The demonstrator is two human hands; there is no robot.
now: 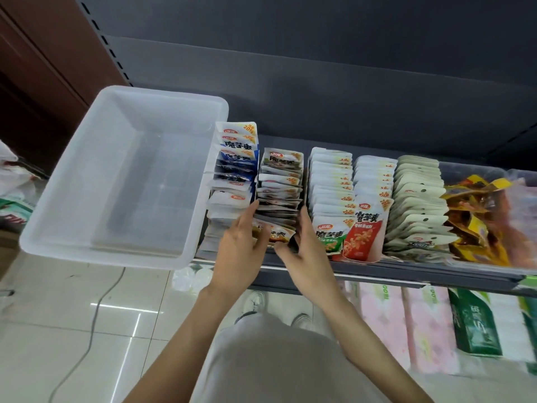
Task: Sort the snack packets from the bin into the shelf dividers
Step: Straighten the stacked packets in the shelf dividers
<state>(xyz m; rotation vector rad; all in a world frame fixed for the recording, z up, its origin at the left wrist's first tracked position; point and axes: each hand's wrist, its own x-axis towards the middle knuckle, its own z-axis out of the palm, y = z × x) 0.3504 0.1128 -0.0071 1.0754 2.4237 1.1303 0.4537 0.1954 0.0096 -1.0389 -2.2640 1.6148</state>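
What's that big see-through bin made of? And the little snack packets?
The bin looks like frosted, translucent plastic: the floor shows faintly through its smooth, slightly shiny walls. The snack packets look like thin, glossy printed plastic film, since they bend and catch the light; a foil lining can't be told.

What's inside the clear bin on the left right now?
Nothing visible: the clear bin looks empty, its bare translucent floor showing throughout. The view is from above, so no corner is hidden. The snack packets stand in the shelf rows beside it.
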